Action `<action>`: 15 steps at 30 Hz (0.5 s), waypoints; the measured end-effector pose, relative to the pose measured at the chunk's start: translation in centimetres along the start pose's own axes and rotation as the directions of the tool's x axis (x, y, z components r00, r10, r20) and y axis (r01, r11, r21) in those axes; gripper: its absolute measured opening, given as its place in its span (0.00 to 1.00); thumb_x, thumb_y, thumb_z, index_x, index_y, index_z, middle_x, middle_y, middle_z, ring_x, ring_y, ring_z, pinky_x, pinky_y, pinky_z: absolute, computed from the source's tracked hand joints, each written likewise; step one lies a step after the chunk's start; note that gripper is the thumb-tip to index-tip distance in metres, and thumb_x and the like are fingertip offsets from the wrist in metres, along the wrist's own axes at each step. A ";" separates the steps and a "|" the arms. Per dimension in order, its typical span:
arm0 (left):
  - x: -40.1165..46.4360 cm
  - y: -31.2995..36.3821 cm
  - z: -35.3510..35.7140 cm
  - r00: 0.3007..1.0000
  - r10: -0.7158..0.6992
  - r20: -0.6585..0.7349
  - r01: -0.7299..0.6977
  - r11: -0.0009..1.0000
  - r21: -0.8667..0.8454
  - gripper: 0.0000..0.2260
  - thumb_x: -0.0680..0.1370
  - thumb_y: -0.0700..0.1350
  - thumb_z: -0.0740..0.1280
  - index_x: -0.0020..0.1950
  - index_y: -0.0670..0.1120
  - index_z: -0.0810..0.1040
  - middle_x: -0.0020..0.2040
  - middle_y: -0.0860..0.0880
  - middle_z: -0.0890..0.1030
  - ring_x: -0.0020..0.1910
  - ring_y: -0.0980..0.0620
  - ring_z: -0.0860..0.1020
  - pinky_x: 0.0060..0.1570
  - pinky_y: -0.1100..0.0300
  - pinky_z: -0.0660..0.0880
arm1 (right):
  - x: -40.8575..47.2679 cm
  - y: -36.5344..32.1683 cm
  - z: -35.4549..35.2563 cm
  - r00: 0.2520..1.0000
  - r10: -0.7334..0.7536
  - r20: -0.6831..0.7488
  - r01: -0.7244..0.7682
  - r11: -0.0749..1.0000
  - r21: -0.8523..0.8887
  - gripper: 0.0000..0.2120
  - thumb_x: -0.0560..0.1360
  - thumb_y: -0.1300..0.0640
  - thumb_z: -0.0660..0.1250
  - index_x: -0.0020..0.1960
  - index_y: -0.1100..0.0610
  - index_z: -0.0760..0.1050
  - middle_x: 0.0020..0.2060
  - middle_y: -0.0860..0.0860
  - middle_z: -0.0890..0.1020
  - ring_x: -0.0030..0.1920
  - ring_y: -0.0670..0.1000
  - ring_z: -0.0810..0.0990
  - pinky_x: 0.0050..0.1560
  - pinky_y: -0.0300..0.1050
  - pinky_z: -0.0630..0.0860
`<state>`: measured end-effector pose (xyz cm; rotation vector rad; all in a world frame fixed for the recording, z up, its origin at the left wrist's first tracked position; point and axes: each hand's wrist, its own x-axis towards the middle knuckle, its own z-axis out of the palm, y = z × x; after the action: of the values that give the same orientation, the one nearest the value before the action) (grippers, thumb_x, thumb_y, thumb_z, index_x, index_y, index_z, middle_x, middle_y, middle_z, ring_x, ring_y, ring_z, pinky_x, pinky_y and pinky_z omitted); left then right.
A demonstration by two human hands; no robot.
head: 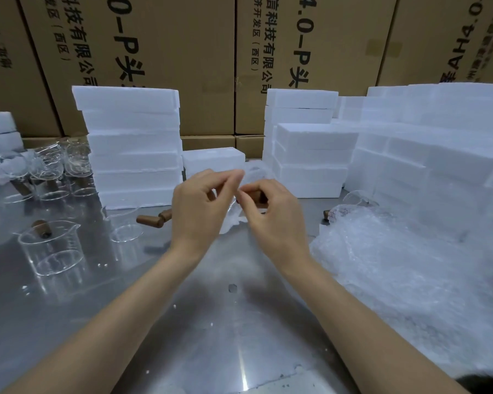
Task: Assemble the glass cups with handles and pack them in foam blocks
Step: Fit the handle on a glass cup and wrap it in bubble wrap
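Observation:
My right hand grips a brown wooden handle above the middle of the metal table. My left hand has its fingers curled and pinches at the end of that handle, over a clear glass cup that is mostly hidden between both hands. Two loose wooden handles lie just left of my left hand. A glass cup with a handle stands at the left, and another glass cup stands beside it. Foam blocks are stacked behind.
Several more glass cups stand at the far left. More foam stacks rise at the right, and one low foam block lies behind my hands. Bubble wrap covers the right side. Cardboard boxes form the back wall.

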<state>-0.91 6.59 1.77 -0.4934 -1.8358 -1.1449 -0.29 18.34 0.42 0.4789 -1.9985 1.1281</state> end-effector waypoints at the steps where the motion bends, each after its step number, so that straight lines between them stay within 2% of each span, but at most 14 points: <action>1: -0.2 0.4 0.1 0.997 0.068 0.038 -0.069 0.997 0.030 0.05 0.77 0.44 0.69 0.47 0.48 0.85 0.34 0.54 0.81 0.33 0.57 0.74 0.35 0.67 0.69 | -0.1 0.0 0.2 1.000 0.002 0.009 -0.002 1.000 -0.017 0.04 0.75 0.56 0.67 0.47 0.55 0.79 0.41 0.48 0.80 0.40 0.43 0.77 0.42 0.38 0.74; 3: -0.6 1.2 0.4 0.979 0.179 0.100 -0.184 0.982 0.042 0.06 0.77 0.42 0.69 0.49 0.45 0.85 0.37 0.51 0.83 0.34 0.57 0.76 0.36 0.64 0.73 | -0.2 0.0 0.4 0.999 0.044 0.015 -0.044 0.999 -0.015 0.03 0.74 0.58 0.65 0.44 0.52 0.77 0.40 0.46 0.79 0.39 0.44 0.75 0.39 0.38 0.72; 5: -1.2 2.1 0.9 0.954 0.271 0.131 -0.275 0.961 0.018 0.06 0.76 0.41 0.69 0.49 0.44 0.85 0.41 0.50 0.85 0.39 0.55 0.80 0.40 0.60 0.76 | -0.2 -0.3 0.5 0.999 0.050 0.011 -0.050 0.999 0.002 0.10 0.71 0.60 0.60 0.35 0.46 0.70 0.33 0.41 0.74 0.34 0.42 0.72 0.33 0.37 0.67; 8: -2.1 3.1 1.5 0.900 0.402 0.169 -0.407 0.913 -0.004 0.10 0.78 0.47 0.66 0.50 0.44 0.85 0.44 0.51 0.85 0.44 0.62 0.78 0.44 0.64 0.76 | -0.4 -0.2 0.5 0.999 0.014 0.031 -0.018 0.989 0.144 0.10 0.69 0.62 0.57 0.31 0.51 0.68 0.28 0.44 0.72 0.31 0.46 0.71 0.32 0.47 0.69; 10: -2.0 3.3 1.4 0.882 0.441 0.170 -0.448 0.894 0.004 0.12 0.78 0.48 0.64 0.55 0.44 0.83 0.43 0.49 0.83 0.44 0.62 0.75 0.46 0.67 0.72 | -0.1 0.2 0.2 0.989 0.128 0.070 -0.140 0.967 0.215 0.12 0.72 0.59 0.56 0.31 0.50 0.66 0.26 0.44 0.70 0.31 0.45 0.71 0.34 0.48 0.70; 11: -1.7 3.2 1.1 0.886 0.440 0.150 -0.447 0.894 0.021 0.13 0.79 0.48 0.63 0.58 0.44 0.81 0.44 0.48 0.81 0.45 0.59 0.74 0.48 0.66 0.70 | 0.1 0.4 0.0 0.961 0.260 0.099 -0.278 0.920 0.277 0.12 0.75 0.58 0.57 0.32 0.50 0.68 0.26 0.44 0.72 0.31 0.44 0.72 0.33 0.44 0.72; 13: -0.7 2.4 0.5 0.934 0.353 0.053 -0.357 0.930 0.093 0.16 0.79 0.48 0.61 0.64 0.44 0.77 0.52 0.47 0.76 0.53 0.54 0.72 0.57 0.66 0.64 | 0.7 1.2 -0.2 0.817 0.544 0.188 -0.563 0.686 0.461 0.09 0.78 0.59 0.60 0.41 0.53 0.74 0.31 0.45 0.78 0.34 0.45 0.77 0.34 0.39 0.75; 14: -0.2 1.9 0.2 0.967 0.254 -0.004 -0.252 0.962 0.105 0.18 0.79 0.49 0.60 0.67 0.45 0.73 0.58 0.48 0.72 0.59 0.56 0.69 0.62 0.67 0.60 | 0.9 1.4 -0.5 0.740 0.625 0.248 -0.651 0.573 0.498 0.07 0.79 0.60 0.59 0.45 0.55 0.74 0.34 0.47 0.79 0.36 0.47 0.78 0.36 0.39 0.76; 15: 0.2 1.4 -0.1 0.992 0.123 -0.042 -0.120 0.990 0.072 0.20 0.79 0.50 0.59 0.70 0.47 0.69 0.63 0.50 0.68 0.64 0.59 0.65 0.66 0.67 0.57 | 1.1 1.7 -0.6 0.695 0.658 0.289 -0.689 0.498 0.526 0.08 0.80 0.61 0.58 0.46 0.56 0.74 0.36 0.50 0.79 0.37 0.48 0.78 0.35 0.38 0.77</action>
<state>0.02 7.12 2.66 -0.5274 -1.7745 -0.9992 -1.77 19.82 0.51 -0.0285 -1.8577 2.3214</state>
